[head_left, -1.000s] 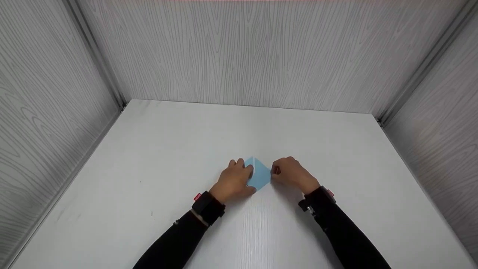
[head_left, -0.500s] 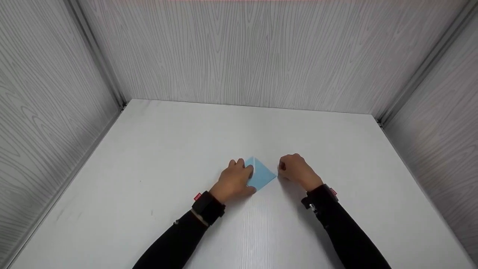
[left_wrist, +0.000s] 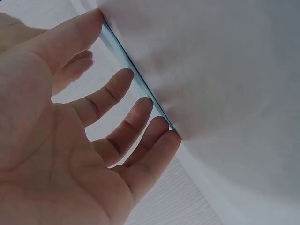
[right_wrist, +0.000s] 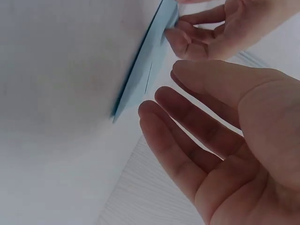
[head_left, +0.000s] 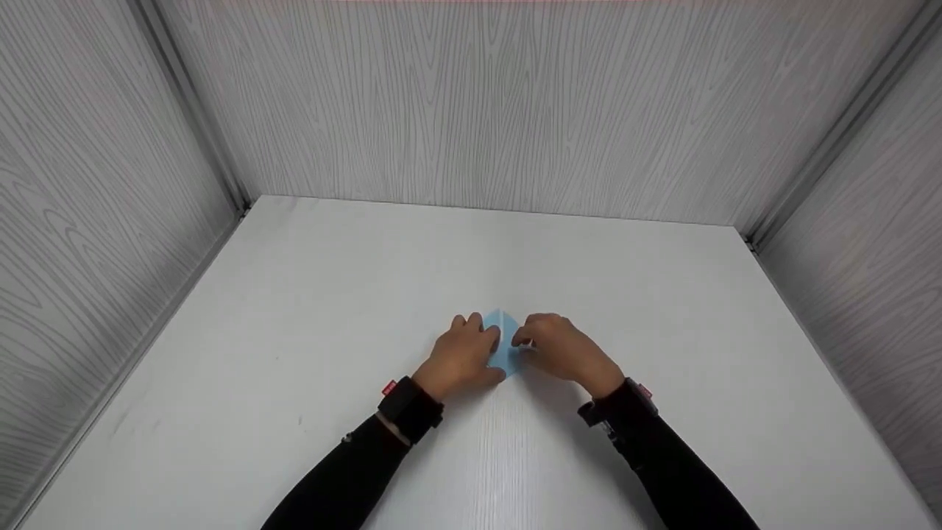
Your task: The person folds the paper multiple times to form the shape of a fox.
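Observation:
A small light-blue sheet of folded paper (head_left: 503, 357) lies on the white table, with a pale crease line near its top corner. My left hand (head_left: 460, 357) rests on its left side; in the left wrist view the spread fingertips (left_wrist: 123, 78) and thumb press along the paper (left_wrist: 119, 52). Over the right part of the paper is my right hand (head_left: 563, 350), hiding that corner in the head view. In the right wrist view the right fingers (right_wrist: 171, 96) are loosely bent and apart from the paper (right_wrist: 140, 77), with nothing between thumb and fingers.
The white table (head_left: 368, 265) spreads out around the hands. Grey wood-grain panels stand at the back (head_left: 471, 103), left (head_left: 81, 191) and right (head_left: 868, 243). Black wrist straps (head_left: 411, 409) sit on both wrists.
The right hand first moved off to the right, baring the paper's right corner, then came back left over the paper. The left hand has stayed in place.

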